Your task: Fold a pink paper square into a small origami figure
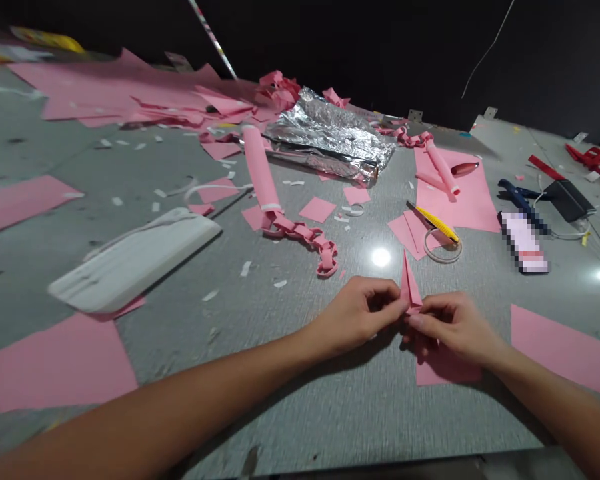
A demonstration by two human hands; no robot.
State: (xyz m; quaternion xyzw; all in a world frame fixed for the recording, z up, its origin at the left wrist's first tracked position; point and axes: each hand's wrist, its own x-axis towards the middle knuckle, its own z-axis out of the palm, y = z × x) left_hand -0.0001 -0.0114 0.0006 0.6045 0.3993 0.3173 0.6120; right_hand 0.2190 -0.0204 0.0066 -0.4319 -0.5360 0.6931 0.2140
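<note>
Between my two hands is a small piece of folded pink paper (409, 285), with a narrow tip pointing up and away from me. My left hand (363, 310) pinches its left edge between thumb and fingers. On the other side, my right hand (453, 325) grips the lower right part with thumb and forefinger. Its lower end is partly hidden by the fingers. Beneath my right hand a flat pink sheet (447, 368) lies on the grey table (280, 413).
Ahead lie a pink paper chain (310, 237), a pink paper roll (260, 170), crumpled foil (330, 130) and a yellow-handled cutter (437, 223). A white power strip (140, 257) is at left. A phone (525, 243) and dark-blue pliers-like tool (523, 200) lie at right.
</note>
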